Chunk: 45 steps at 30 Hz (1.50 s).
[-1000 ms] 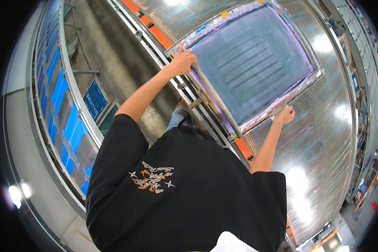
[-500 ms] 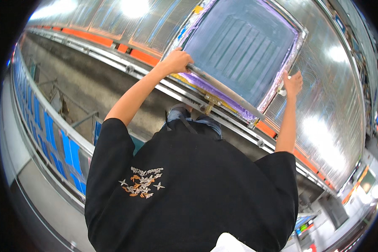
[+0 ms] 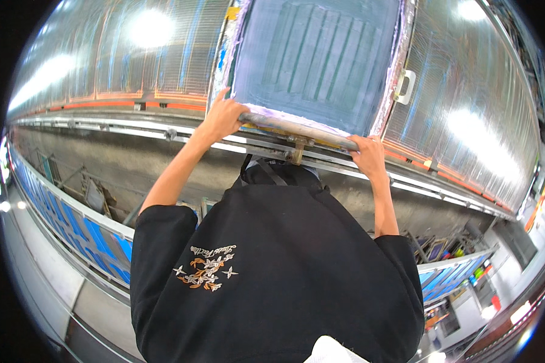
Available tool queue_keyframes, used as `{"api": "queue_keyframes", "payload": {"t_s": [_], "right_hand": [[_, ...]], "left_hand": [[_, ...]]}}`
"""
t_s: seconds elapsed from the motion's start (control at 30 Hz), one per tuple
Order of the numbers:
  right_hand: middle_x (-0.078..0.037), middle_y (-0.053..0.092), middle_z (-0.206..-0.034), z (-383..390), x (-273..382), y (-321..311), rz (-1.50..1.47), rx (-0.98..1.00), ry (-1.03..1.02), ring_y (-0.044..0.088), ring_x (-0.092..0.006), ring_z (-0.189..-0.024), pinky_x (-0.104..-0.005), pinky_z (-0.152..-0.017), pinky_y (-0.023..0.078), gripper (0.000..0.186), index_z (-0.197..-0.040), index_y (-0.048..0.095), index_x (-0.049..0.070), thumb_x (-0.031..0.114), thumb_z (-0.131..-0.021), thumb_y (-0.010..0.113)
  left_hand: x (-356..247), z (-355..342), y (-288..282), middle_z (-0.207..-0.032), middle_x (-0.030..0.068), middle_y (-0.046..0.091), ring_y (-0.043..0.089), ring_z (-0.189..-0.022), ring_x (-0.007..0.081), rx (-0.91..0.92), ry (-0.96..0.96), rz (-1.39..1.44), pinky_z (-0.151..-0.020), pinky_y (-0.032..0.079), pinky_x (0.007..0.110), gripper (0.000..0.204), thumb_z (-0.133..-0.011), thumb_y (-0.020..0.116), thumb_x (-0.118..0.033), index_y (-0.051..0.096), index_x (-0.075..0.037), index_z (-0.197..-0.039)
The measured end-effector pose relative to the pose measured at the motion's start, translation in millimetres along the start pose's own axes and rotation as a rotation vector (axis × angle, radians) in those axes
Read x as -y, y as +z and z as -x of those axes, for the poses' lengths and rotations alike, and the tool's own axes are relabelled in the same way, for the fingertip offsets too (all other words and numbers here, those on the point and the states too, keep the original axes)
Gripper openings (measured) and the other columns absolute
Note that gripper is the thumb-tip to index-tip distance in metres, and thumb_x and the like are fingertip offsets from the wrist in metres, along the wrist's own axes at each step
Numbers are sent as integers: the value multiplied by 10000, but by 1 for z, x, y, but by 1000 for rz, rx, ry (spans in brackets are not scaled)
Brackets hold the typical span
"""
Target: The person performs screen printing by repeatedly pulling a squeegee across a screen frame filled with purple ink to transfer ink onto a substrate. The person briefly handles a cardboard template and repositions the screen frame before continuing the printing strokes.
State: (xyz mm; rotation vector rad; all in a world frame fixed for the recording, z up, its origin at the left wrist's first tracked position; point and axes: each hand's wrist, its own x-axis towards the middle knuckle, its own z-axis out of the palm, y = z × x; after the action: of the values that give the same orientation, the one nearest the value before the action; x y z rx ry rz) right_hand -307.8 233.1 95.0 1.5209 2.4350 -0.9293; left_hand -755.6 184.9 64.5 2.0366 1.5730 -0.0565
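A printing screen [image 3: 321,54] lies in front of me, its blue-grey mesh ringed with purple ink and marked by several long parallel stripes. Across its near side runs a long squeegee [image 3: 300,127] with a worn rounded bar. My left hand [image 3: 224,117] is closed round the bar's left end, with one finger pointing up along the frame. At the right end, my right hand [image 3: 368,156] grips the same bar. The squeegee's lower edge is hidden from me. A white handle [image 3: 405,86] stands at the screen's right side.
The shiny, streaked print table [image 3: 466,78] stretches to both sides. Along its near edge runs a metal rail [image 3: 224,145] with an orange strip above it. A metal bracket [image 3: 298,150] sits at the rail's middle. Behind me on the left is a rack with blue panels [image 3: 85,227].
My right hand has left the white handle's side and taken hold of the squeegee's right end. My left hand stays on the bar. The view has turned, so the screen looks straighter.
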Motion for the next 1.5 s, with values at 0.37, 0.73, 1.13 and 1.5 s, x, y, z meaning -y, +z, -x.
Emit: {"api": "queue_keyframes", "payload": {"t_s": [0.37,0.73,1.13,1.5], "right_hand": [[-87,717,-1330,-72,-46,57,284,-547,-46,639,-270,-1295,-464,-1139,415,573,-1284,728,122,-54,-743,656],[-128,762,-1116,-458,-145,-217,254,-246,0,721,-353,-1012,-482,-894,556,378,-1181,764,153,187,-804,764],[-97,763,-1116,-415,-134,-130,208,-595,-93,694,-297,-1056,-453,-1012,419,372,-1123,760,141,48,-763,760],[-104,706,-1291,-39,-16,61,120,-412,-15,629,-280,-1251,-463,-1079,395,589,-1242,710,91,-61,-673,705]], "left_hand": [[17,-64,31,-1344,47,712,624,-1311,242,-421,-45,-176,-1255,229,519,709,-677,788,55,683,-137,-1352],[142,-468,-226,-966,107,786,748,-915,317,-89,-125,-226,-877,554,455,343,-858,803,-329,799,-150,-1150],[149,-405,-133,-1075,113,784,707,-1034,308,-585,50,-199,-1102,432,467,441,-748,775,-70,792,-165,-1178],[3,-15,34,-1300,91,734,651,-1239,290,-390,-104,-20,-1247,296,495,584,-668,693,64,741,-69,-1234]]}}
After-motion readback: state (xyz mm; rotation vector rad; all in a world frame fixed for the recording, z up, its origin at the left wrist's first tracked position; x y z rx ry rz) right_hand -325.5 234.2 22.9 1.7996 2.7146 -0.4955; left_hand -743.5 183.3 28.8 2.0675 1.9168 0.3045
